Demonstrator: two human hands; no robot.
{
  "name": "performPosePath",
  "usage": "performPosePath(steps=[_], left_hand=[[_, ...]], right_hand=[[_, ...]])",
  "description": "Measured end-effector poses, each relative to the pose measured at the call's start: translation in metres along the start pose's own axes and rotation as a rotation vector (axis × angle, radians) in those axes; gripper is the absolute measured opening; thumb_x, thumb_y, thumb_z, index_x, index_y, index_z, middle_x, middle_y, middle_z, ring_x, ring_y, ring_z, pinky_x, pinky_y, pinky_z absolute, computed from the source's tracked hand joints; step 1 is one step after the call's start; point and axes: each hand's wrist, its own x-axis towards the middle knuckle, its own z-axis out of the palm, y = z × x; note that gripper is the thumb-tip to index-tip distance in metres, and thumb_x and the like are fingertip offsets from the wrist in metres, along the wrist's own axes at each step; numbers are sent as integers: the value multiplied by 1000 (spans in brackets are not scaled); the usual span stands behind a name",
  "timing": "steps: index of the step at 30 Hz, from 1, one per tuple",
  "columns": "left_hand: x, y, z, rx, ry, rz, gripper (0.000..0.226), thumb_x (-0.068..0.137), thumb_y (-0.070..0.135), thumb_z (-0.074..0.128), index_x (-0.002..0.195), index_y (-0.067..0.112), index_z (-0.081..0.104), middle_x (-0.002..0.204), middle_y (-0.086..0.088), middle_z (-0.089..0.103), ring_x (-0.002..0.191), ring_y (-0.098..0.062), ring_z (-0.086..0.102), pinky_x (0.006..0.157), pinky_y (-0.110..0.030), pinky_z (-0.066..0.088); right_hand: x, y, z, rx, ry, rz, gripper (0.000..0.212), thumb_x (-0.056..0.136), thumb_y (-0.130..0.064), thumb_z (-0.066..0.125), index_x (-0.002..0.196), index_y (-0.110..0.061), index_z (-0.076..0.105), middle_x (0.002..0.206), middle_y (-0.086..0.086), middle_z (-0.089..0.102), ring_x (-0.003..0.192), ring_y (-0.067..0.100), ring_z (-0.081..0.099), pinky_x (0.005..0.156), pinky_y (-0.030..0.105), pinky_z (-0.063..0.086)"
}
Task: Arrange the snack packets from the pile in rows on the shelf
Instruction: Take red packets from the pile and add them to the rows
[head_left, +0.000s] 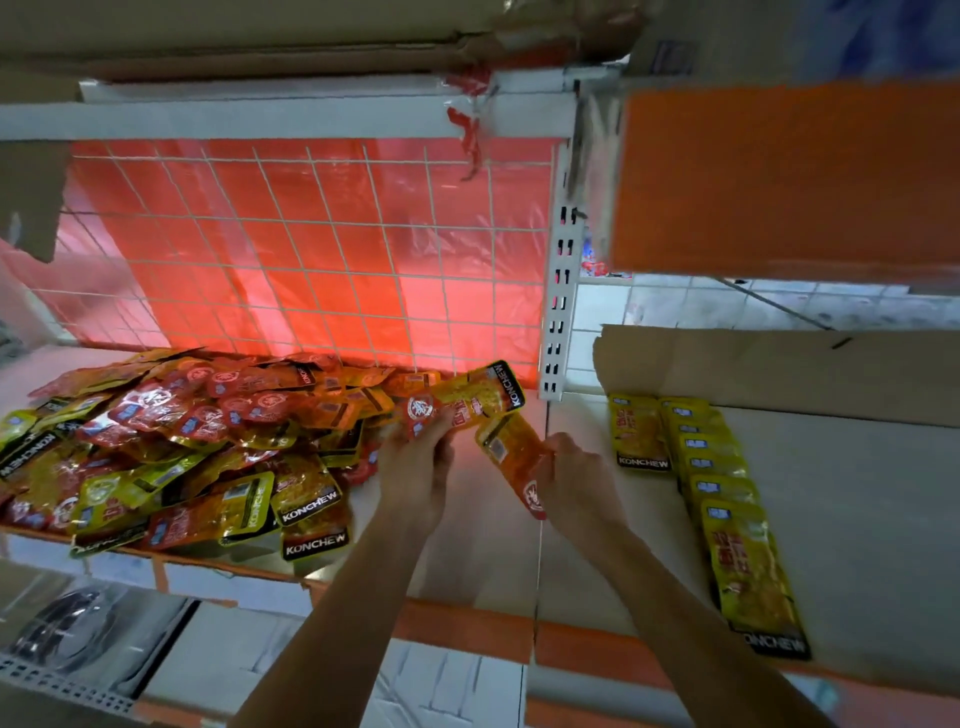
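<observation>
While the pile (171, 441) lies heaped on the left bay of the shelf (857, 493), both hands are occupied over the bare middle. The left hand (418, 467) has its fingers curled round a yellow-and-red packet (467, 397) at the pile's right edge, and the right hand (579, 483) grasps an orange packet (511, 457) by its lower end. Recommended: lay each flat, face up, logo end toward the front, overlapped evenly, starting a separate row just beside the row of yellow packets (727, 499), colours unmixed.
</observation>
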Motion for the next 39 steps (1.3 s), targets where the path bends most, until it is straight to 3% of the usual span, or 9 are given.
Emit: performPosePath(steps=[6,10,16,20,22,26,30,34,39], left_hand=[[-24,-29,69,-18,-40,-106,19,86,11,67,72,16,56,45,6,46,38,-2,40,39,-15,38],[-58,-65,121,48,-161,-167,8,87,21,68,92,16,65,83,-3,66,72,-13,60,65,-26,49],[-133,-131,206,176,-369,-263,23,90,24,64,111,14,65,103,-7,70,89,-21,67,71,-29,54],[-191,-175,256,273,-528,-369,12,87,5,61,99,8,64,87,-9,70,71,-19,68,59,-25,56],[-218,-197,280,329,-595,-395,14,85,-1,61,92,9,66,79,-6,72,68,-17,69,60,-24,55],[-260,-238,321,418,-710,-418,16,82,-3,65,95,6,67,87,-13,72,77,-23,69,70,-30,58],[-289,-269,354,438,-759,-433,18,81,-3,67,98,5,67,83,-10,71,69,-18,70,58,-25,56],[-293,-293,387,450,-770,-436,28,82,4,70,109,5,64,92,-12,72,79,-22,69,69,-31,58],[-278,-323,436,537,-791,-382,32,82,10,72,112,6,63,97,-13,72,82,-25,69,72,-35,58]], right_hand=[[-28,58,-58,817,74,209,22,95,-2,43,100,-15,59,76,-1,61,59,12,62,48,27,53],[-53,115,-97,1078,68,185,33,89,10,49,92,-20,64,82,7,68,73,19,65,58,28,55],[-97,220,-164,1114,315,238,15,62,11,59,69,-3,61,77,21,57,75,29,54,65,29,39],[-137,290,-210,1220,514,187,28,68,13,47,58,-8,64,58,9,67,58,26,68,57,26,52],[-159,318,-231,1231,540,129,29,63,4,47,56,-13,70,62,2,70,58,15,68,57,22,53],[-194,376,-259,1219,571,150,31,51,-1,47,67,-7,73,83,20,72,70,28,68,65,32,54],[-215,416,-284,1195,559,148,28,63,0,50,72,-12,74,90,17,71,79,29,67,67,33,55],[-210,449,-296,1141,614,269,55,81,15,30,85,-17,75,93,10,72,81,23,67,65,27,55],[-190,488,-316,1205,627,478,29,98,-8,41,100,-18,69,105,11,67,92,27,63,78,37,48]])
